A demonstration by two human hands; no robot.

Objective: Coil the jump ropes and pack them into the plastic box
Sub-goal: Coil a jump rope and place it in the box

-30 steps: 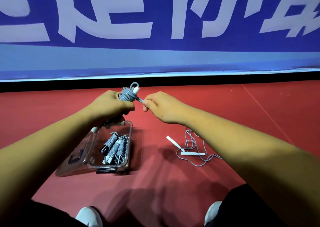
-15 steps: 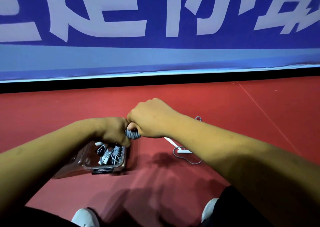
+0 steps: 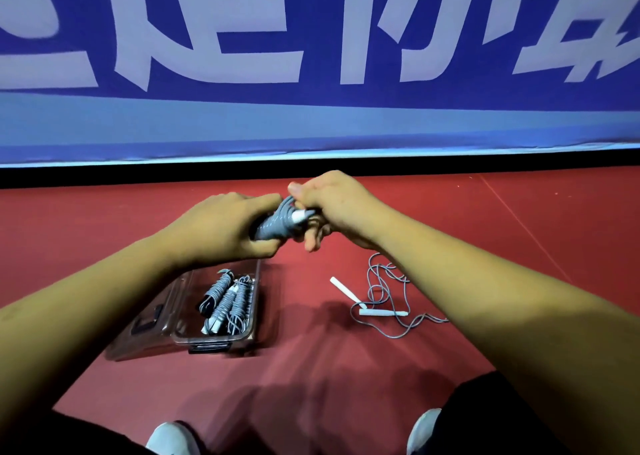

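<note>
Clear plastic forms the box (image 3: 211, 341), open on the red floor (image 3: 69, 219) at seven o'clock from the hands, with several tightly wound grey rope bundles (image 3: 227, 302) side by side inside and its lid (image 3: 145, 323) at its nine o'clock. Above it the left hand (image 3: 221, 229) curls its fingers round a coiled rope (image 3: 277, 226) with a white handle tip, while the right hand (image 3: 332, 205), at three o'clock, pinches the coil's upper end. A loose rope (image 3: 384, 298), thin grey cord in slack loops with two white stick handles, lies at the box's three o'clock.
</note>
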